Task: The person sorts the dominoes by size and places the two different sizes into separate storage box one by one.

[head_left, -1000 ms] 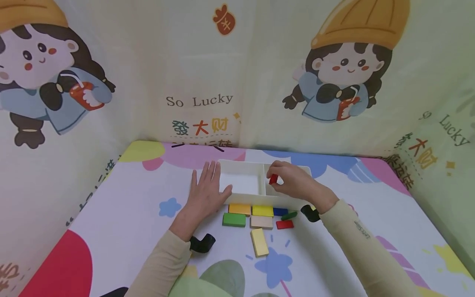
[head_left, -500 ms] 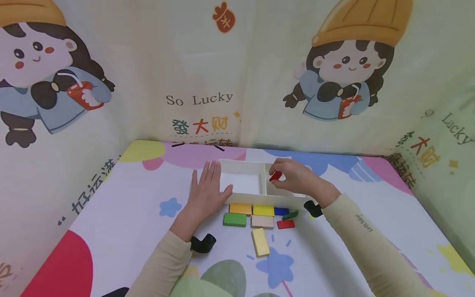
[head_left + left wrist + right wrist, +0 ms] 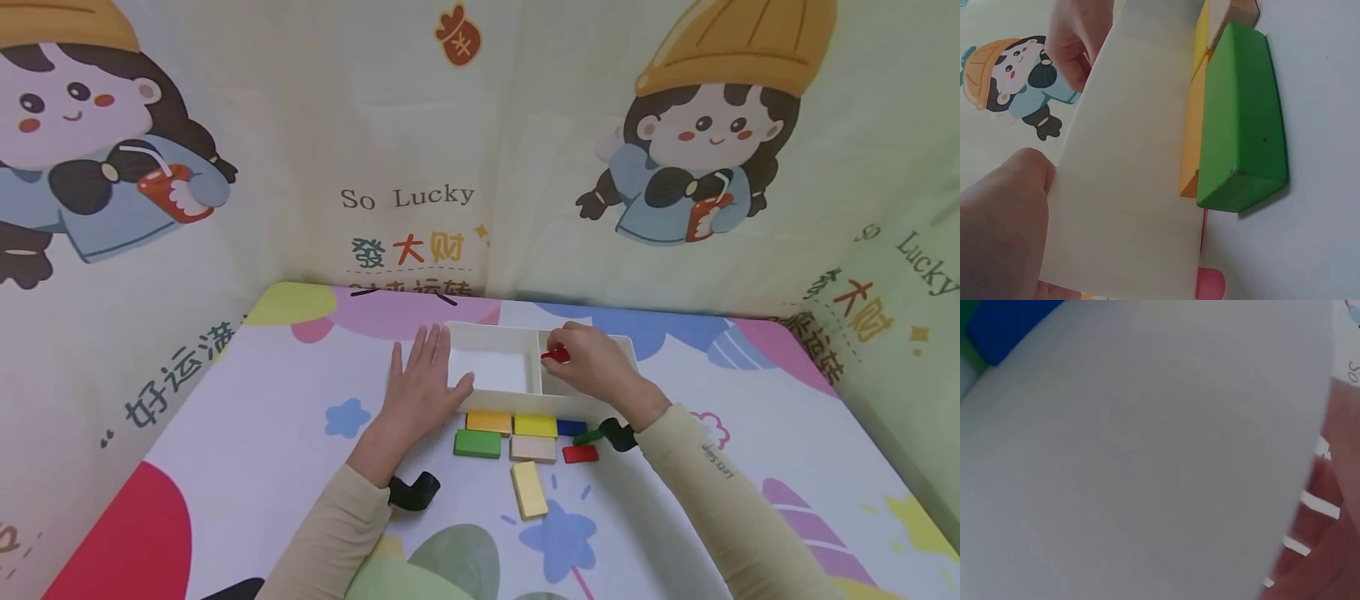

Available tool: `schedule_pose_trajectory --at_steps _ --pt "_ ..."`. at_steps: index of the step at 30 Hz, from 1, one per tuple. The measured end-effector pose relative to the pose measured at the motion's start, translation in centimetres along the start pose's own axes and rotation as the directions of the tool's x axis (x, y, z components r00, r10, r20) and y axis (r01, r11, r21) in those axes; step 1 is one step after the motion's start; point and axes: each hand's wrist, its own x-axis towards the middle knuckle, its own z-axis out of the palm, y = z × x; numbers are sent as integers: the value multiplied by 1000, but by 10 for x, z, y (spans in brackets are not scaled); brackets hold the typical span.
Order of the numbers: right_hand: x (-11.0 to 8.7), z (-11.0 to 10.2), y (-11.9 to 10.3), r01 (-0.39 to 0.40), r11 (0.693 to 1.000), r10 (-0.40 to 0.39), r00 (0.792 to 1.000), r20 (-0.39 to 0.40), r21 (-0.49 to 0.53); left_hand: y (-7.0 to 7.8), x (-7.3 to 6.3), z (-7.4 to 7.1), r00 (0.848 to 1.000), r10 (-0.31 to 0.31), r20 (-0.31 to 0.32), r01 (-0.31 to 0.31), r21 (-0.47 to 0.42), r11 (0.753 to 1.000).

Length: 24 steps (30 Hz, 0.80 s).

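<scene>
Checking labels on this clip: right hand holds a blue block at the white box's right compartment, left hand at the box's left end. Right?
Not quite: the held block is red, not blue, as the head view shows. The right hand does hold it at the white box's right compartment, with the left hand at the left end.

Printed hangings [image 3: 555,150] boxed in a table [image 3: 465,492]

It looked like a small play corner: cartoon figures [image 3: 690,185] and "So Lucky" lettering [image 3: 408,197] decorated the hangings on three sides; bright shapes [image 3: 558,542] patterned the table, where coloured blocks [image 3: 477,443] lay. The wider room was hidden.
</scene>
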Motion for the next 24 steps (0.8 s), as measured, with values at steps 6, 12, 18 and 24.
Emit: schedule_pose_trajectory --at_steps 6,12,18,24 --pt "-1 7 -1 -51 999 51 998 -41 -15 0 -1 1 1000 -9 8 9 -10 1000" --pt "2 9 -1 -94 995 92 993 -68 -23 0 0 1 1000 -6 -6 6 -9 1000" --pt "2 14 0 -119 992 116 990 -81 -35 0 1 1 1000 -10 -10 10 -4 1000" --pt "1 17 2 -148 989 145 986 -79 -28 0 0 4 1000 -10 -12 10 -2 1000"
